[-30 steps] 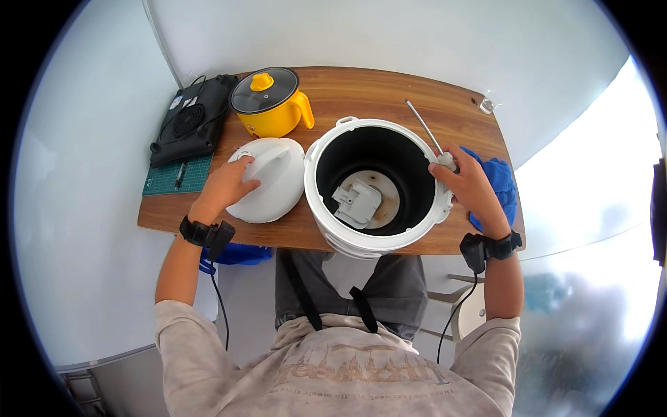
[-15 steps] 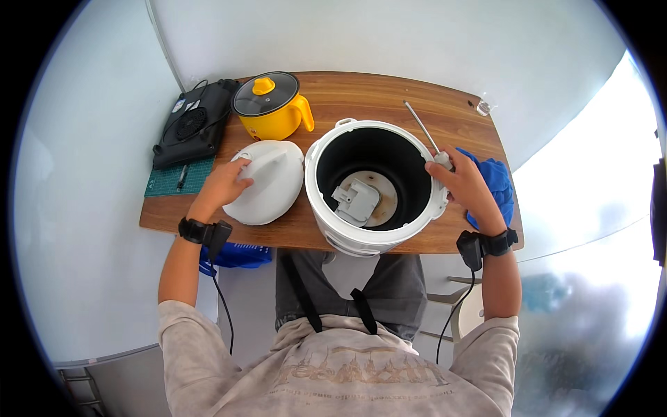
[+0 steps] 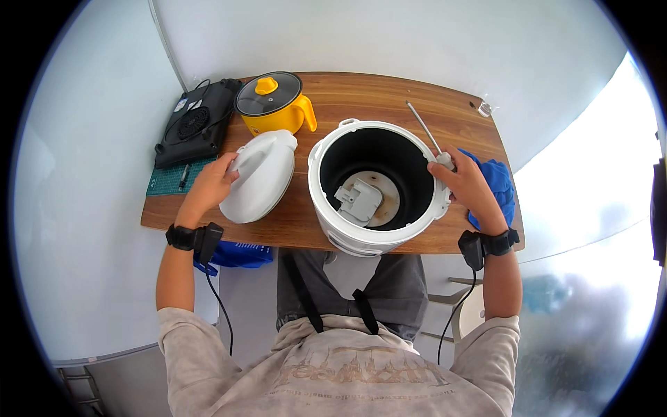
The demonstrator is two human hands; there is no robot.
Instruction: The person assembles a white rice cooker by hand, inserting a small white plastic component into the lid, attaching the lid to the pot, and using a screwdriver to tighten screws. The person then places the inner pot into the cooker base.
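A white rice cooker body (image 3: 369, 240) stands at the table's front edge, its dark inside facing up. A loose pale grey plastic part (image 3: 357, 201) lies on the round plate at its bottom. Left of the cooker, my left hand (image 3: 210, 182) is closed on the edge of a white lid (image 3: 267, 177), which is tilted with its right side raised. My right hand (image 3: 460, 179) is at the cooker's right rim, its fingers round the pale handle of a screwdriver (image 3: 424, 127) whose shaft points up and left.
A yellow pot (image 3: 281, 121) with a glass lid stands behind the white lid. At the far left a black appliance (image 3: 197, 125) sits by a green mat (image 3: 164, 182) bearing a pen (image 3: 183, 176). A blue cloth (image 3: 496, 186) lies beyond my right hand, and a small clear object (image 3: 485, 109) is farther back.
My left hand has shifted slightly left and tilted the white lid, lifting its right side. The right hand and screwdriver have stayed by the cooker rim.
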